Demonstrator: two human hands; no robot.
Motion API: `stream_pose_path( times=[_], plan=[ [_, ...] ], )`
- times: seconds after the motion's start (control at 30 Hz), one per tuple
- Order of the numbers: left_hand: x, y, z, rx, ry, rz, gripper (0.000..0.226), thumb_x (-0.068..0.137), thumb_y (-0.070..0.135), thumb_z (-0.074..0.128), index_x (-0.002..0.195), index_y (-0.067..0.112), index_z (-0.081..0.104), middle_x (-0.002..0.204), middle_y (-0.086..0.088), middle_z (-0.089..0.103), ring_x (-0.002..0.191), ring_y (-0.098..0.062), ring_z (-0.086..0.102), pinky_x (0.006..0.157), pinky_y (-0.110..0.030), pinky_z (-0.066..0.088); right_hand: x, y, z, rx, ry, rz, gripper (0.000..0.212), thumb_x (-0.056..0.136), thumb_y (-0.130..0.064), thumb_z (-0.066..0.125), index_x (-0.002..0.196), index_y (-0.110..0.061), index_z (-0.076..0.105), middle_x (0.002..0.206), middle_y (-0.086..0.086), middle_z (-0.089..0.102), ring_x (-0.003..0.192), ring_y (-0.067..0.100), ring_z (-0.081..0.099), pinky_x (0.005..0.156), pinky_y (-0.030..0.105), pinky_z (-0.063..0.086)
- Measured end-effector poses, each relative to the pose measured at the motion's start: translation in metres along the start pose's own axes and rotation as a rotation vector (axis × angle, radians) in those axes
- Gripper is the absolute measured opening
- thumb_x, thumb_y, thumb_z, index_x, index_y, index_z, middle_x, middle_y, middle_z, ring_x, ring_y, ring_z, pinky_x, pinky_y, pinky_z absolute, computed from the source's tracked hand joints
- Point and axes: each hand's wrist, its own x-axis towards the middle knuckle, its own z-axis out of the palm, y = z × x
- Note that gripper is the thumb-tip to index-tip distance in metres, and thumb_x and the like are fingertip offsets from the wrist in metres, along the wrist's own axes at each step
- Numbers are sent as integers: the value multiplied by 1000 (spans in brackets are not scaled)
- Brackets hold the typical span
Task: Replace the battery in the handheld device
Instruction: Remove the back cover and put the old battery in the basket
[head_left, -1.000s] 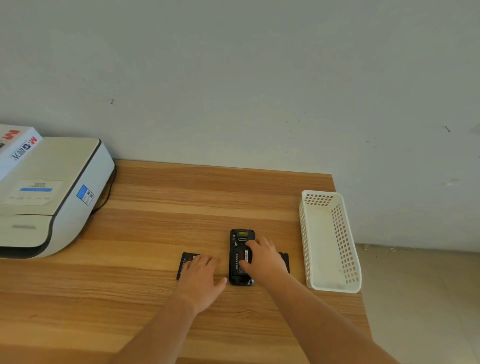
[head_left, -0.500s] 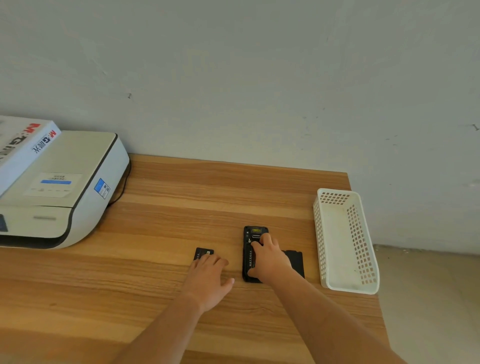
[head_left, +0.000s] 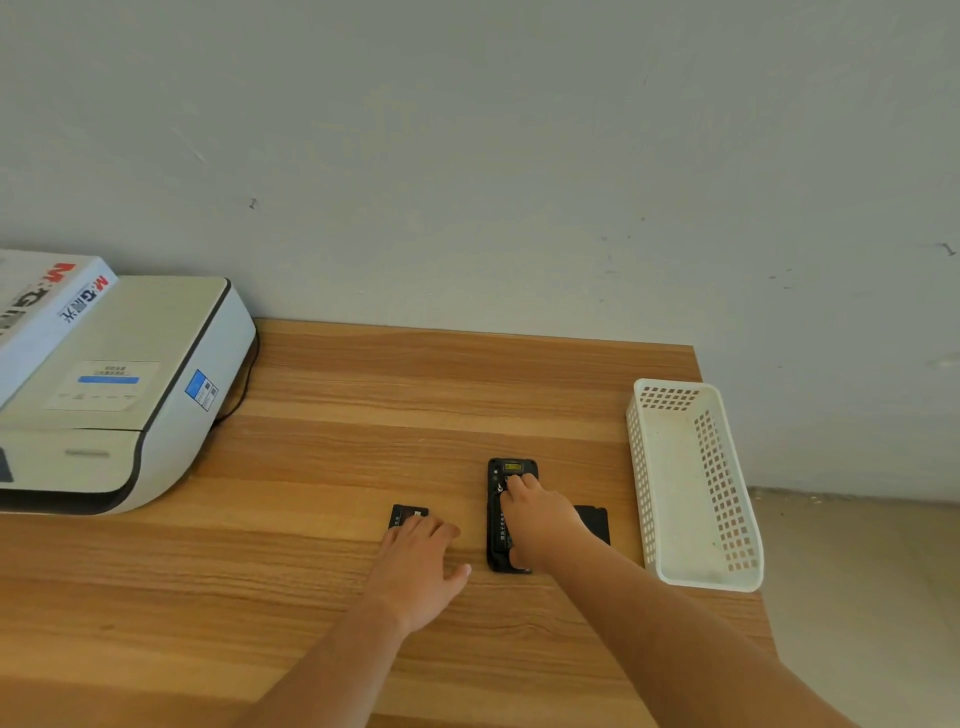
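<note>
The black handheld device (head_left: 497, 519) lies back-up on the wooden table (head_left: 363, 441), its battery bay showing. My right hand (head_left: 543, 525) rests on top of it, fingers curled, fingertips near the upper part of the bay. A small black battery (head_left: 408, 515) lies to the left of the device; my left hand (head_left: 421, 564) lies flat over its near end, fingers spread. A flat black cover (head_left: 592, 522) lies on the table just right of the device, partly hidden by my right hand.
A white perforated plastic basket (head_left: 691, 483) stands at the table's right edge. A white printer (head_left: 119, 395) with a white box (head_left: 41, 306) on top sits at the left. The grey wall runs behind the table.
The view has shifted, so everything sits further right in the frame. My right hand's fingers have slid up the device's back. My left hand stays on the battery.
</note>
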Motion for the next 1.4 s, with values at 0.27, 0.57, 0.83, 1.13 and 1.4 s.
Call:
stream_pose_path(
  times=[0.27,0.57,0.83,1.13,1.4],
  plan=[
    [2,1,1,16,3,12,55,94,52,45,144,31,34,146,10,40,139,-13,27,117,-35,18,6,10,-11,-11,-12,-74,47,86,-35,61,125,-10,55,129,8,46,116,25,42,80,36,48],
    [12,9,3,31,5,17,56,93,53,46,144,30,36,145,10,40,138,-12,29,117,-36,20,-2,12,-1,-15,2,-97,60,80,-37,69,129,-8,49,128,9,44,116,26,39,84,37,52],
    [24,15,-1,17,20,37,54,91,49,50,141,31,40,141,12,44,136,-13,31,116,-37,22,-5,4,4,-73,25,-99,56,86,-32,65,131,-4,45,128,13,42,117,28,40,86,36,48],
    [21,13,3,29,15,21,55,92,51,47,143,30,38,144,10,42,138,-13,29,116,-37,20,-5,6,4,-18,62,-128,59,86,-36,60,132,-2,45,128,14,44,117,29,41,95,37,44],
    [20,9,4,26,27,9,55,92,51,48,142,30,39,143,11,43,137,-12,30,116,-36,21,-9,11,18,22,156,-123,65,83,-42,52,136,-5,43,130,10,45,119,27,39,107,42,34]
  ],
)
